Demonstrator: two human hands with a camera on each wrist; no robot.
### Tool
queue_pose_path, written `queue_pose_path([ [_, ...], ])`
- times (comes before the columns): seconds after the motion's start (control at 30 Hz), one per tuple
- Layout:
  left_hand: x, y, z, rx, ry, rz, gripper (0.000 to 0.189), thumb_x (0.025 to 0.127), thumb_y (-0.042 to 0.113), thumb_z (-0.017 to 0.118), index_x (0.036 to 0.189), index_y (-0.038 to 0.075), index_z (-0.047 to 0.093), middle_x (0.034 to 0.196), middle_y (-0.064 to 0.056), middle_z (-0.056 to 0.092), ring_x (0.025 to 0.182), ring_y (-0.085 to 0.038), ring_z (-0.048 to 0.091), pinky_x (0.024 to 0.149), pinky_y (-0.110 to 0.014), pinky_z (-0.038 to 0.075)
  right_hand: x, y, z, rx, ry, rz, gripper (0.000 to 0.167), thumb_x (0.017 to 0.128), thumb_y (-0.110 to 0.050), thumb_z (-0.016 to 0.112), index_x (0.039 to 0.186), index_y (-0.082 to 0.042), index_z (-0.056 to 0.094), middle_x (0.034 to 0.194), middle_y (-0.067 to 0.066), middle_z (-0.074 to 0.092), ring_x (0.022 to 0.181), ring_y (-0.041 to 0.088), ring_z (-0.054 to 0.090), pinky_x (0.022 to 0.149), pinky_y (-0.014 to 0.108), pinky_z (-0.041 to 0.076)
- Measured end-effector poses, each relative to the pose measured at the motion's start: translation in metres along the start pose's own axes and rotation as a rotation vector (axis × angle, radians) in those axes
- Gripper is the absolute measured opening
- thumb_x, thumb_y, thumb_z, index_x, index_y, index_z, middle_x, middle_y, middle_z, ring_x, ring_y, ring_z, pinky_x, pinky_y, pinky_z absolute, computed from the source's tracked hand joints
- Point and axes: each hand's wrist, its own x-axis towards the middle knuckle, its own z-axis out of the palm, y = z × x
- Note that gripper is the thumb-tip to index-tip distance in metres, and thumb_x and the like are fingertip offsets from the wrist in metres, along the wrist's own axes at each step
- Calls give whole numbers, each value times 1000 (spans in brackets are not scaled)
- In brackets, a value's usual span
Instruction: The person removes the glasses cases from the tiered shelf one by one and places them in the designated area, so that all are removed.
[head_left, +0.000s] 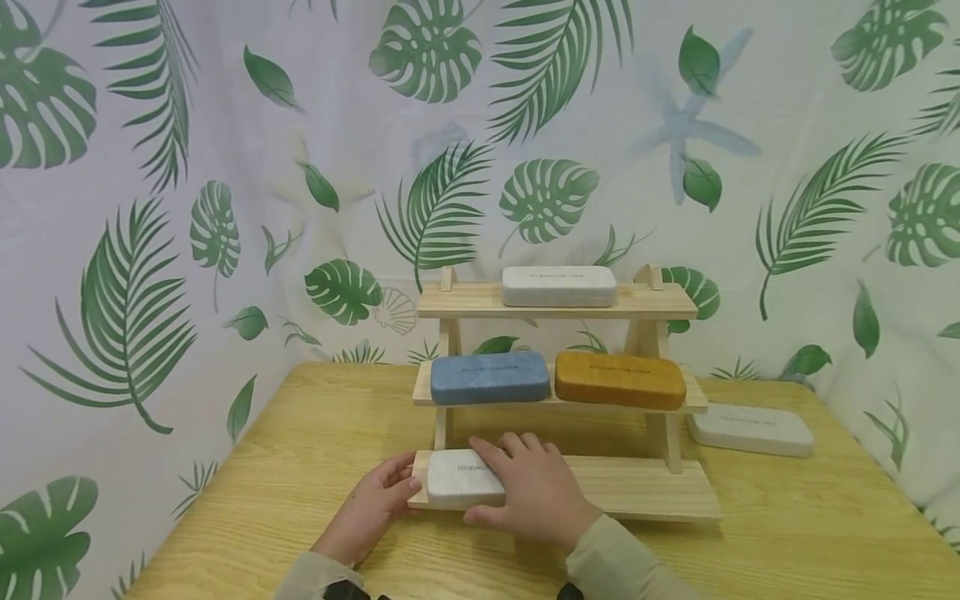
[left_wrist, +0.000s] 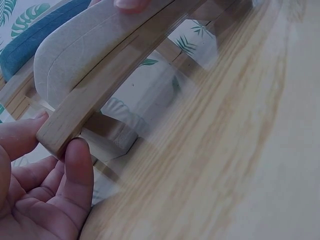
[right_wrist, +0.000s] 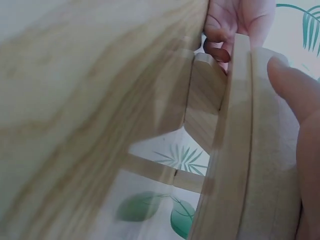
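A three-tier wooden display shelf (head_left: 637, 492) stands on the table. On the left part of its lowest board lies a white glasses case (head_left: 453, 481) with small dark lettering on top. My right hand (head_left: 536, 483) holds this case from the right, fingers over its top and thumb at the front; in the right wrist view the thumb (right_wrist: 295, 85) lies along the case (right_wrist: 270, 150). With fingertips on the board's left end, my left hand (head_left: 378, 504) pinches the shelf corner, as the left wrist view shows beside the board end (left_wrist: 65, 125).
A blue glasses case (head_left: 490, 379) and an orange one (head_left: 620, 382) sit on the middle board. One white case (head_left: 558, 287) lies on the top board. Another white case (head_left: 750, 430) rests on the table (head_left: 810, 517) behind the shelf's right side. A leaf-print curtain hangs behind.
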Motion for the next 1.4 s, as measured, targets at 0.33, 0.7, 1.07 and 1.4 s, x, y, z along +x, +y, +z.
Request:
queue_pose_path([
  [0.33, 0, -2, 1, 3, 0, 9, 71, 104, 29, 60, 156, -5, 27, 145, -22, 48, 117, -24, 59, 90, -39, 55, 1, 1, 8, -53, 19, 27, 96, 77, -79, 68, 153, -25, 46, 126, 4, 59, 115, 30, 54, 91, 53, 48],
  [0.7, 0, -1, 0, 7, 0, 11, 70, 105, 28, 59, 156, -6, 27, 144, -22, 49, 116, -24, 60, 90, -39, 55, 1, 1, 11, -59, 50, 26, 92, 77, -76, 70, 151, -26, 48, 127, 3, 60, 115, 29, 55, 91, 54, 48],
  [1.07, 0, -2, 7, 19, 55, 29, 67, 105, 25, 59, 155, -7, 28, 146, -27, 46, 114, -24, 61, 88, -37, 56, -5, 0, -2, 24, 0, 18, 88, 75, -69, 78, 148, -25, 53, 126, 3, 60, 115, 29, 54, 92, 54, 47],
  [1.4, 1, -5, 7, 37, 89, 47, 65, 104, 25, 60, 154, -6, 32, 145, -27, 48, 112, -27, 62, 86, -39, 57, -23, 14, -26, 71, 39, 2, 86, 74, -65, 81, 147, -28, 54, 122, -3, 60, 110, 23, 54, 91, 50, 47],
])
